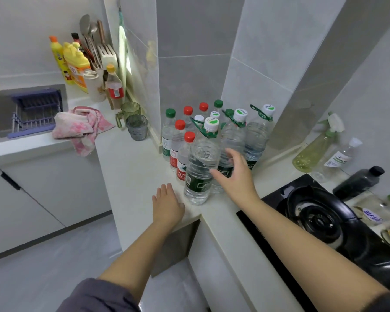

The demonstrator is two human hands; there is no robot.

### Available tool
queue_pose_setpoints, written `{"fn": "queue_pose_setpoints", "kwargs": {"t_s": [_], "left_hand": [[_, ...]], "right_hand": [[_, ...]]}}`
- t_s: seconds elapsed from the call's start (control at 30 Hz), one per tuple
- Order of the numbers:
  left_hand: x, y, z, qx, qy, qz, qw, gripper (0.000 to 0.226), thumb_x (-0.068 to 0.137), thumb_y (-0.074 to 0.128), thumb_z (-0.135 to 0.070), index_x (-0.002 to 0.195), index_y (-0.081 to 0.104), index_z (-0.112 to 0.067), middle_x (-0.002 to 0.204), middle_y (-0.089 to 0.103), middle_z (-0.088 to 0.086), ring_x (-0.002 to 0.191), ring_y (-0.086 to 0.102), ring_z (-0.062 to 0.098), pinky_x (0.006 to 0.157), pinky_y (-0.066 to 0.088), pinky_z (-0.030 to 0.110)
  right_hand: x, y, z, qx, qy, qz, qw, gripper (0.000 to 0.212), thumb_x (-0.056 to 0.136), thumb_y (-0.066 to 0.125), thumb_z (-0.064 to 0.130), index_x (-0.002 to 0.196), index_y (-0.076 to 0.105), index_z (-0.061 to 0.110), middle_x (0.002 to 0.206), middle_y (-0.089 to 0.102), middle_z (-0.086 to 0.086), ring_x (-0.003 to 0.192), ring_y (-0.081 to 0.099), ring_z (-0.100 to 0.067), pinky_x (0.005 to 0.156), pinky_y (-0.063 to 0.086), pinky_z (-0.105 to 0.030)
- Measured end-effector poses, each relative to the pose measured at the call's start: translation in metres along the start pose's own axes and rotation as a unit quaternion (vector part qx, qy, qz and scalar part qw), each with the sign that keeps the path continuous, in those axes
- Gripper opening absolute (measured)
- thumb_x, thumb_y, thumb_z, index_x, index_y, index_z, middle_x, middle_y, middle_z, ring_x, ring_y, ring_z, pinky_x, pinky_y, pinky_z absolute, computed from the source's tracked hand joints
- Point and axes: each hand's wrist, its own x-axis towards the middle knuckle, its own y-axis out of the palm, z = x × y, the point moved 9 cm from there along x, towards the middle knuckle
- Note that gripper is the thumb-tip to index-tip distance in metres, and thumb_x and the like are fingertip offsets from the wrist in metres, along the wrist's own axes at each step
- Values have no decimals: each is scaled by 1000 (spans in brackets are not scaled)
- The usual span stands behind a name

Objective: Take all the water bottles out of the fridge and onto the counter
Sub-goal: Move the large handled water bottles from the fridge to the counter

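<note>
The big water bottle [200,167] stands upright on the tabletop [131,172], in front of the other water bottles [178,140] in the corner. My right hand [233,176] is at its side, fingers [217,174] apart, holding nothing. My left hand [167,204] lies flat near its base, fingers straight. The bottle looks full, so heavy, and smooth. I would grip it around the label or by the green neck strap [200,129].
</note>
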Motion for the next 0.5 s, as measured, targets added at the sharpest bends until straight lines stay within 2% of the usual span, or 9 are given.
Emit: {"fn": "queue_pose_setpoints", "kwargs": {"t_s": [0.1,0.2,0.3,0.4,0.5], "left_hand": [[-34,-13,2,42,15,-22,999,74,94,51,-31,153,14,-7,161,15,12,148,12,30,119,14,48],[-72,-28,2,61,25,-55,996,74,95,49,-34,154,11,-10,162,10,10,150,6,28,120,8,48],[-113,-41,4,77,25,-85,993,74,97,48,-37,154,9,-12,163,7,9,150,3,28,121,6,48],[-158,-54,12,92,11,-117,989,75,97,47,-40,155,8,-14,164,4,7,151,1,26,121,5,48],[-208,-69,29,117,-10,-148,982,74,98,44,-44,156,8,-16,164,5,7,151,1,26,120,5,49]], "right_hand": [[-27,-2,-23,-50,20,42,998,67,85,74,29,143,43,17,144,44,-4,132,42,-17,102,31,-22],[-53,-1,-30,-67,24,81,994,69,87,72,32,145,40,18,146,42,-3,134,40,-20,102,34,-28],[-78,4,-22,-83,-11,110,990,70,87,71,35,146,38,18,146,42,-2,133,40,-20,106,34,-29],[-104,17,-7,-106,-55,153,981,69,90,67,36,148,36,17,150,39,-3,137,36,-22,111,34,-40],[-132,35,13,-169,-120,207,956,68,92,62,42,149,32,22,154,32,0,141,29,-21,111,32,-41]]}}
